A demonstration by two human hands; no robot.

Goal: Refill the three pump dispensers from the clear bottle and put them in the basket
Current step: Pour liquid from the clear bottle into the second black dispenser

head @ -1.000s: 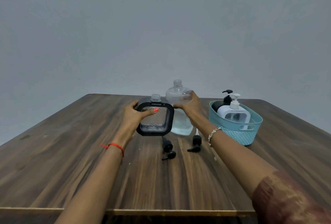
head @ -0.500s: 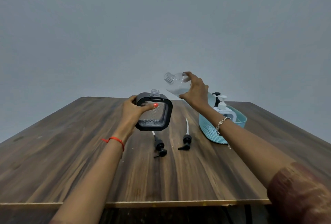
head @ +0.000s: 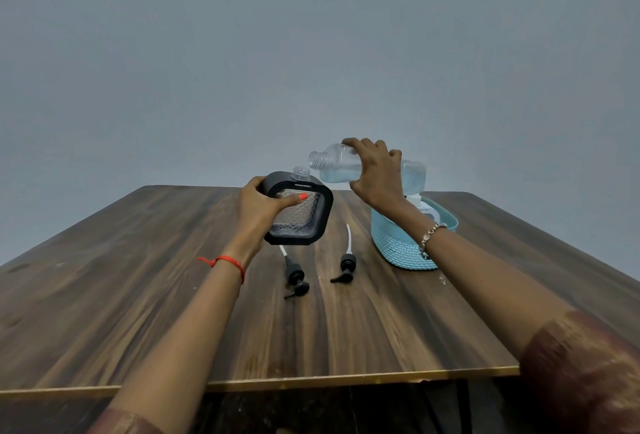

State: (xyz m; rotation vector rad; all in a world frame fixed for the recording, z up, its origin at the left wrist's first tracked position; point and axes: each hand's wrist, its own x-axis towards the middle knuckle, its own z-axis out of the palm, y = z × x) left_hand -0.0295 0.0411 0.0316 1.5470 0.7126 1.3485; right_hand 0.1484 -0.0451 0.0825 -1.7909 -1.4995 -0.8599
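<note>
My left hand point(head: 261, 206) grips a black-framed dispenser point(head: 304, 222) with a textured clear front and an open neck, its pump off, tilted slightly over the wooden table point(head: 138, 295). My right hand point(head: 377, 170) holds the clear bottle point(head: 339, 165) tipped almost sideways, its open mouth pointing left just above and to the right of the dispenser's neck. Pale liquid lies inside the bottle. A teal basket point(head: 398, 246) stands to the right; a white dispenser point(head: 424, 208) shows in it, mostly hidden by my right forearm.
Two black pump heads with white tubes lie on the table: one point(head: 294, 276) below the dispenser, another point(head: 346, 265) to its right. The table's front edge runs close to me. A plain grey wall rises behind.
My right hand lifted the clear bottle off the table and tipped it sideways, bringing its mouth close to the dispenser's neck. The view tilted upward slightly.
</note>
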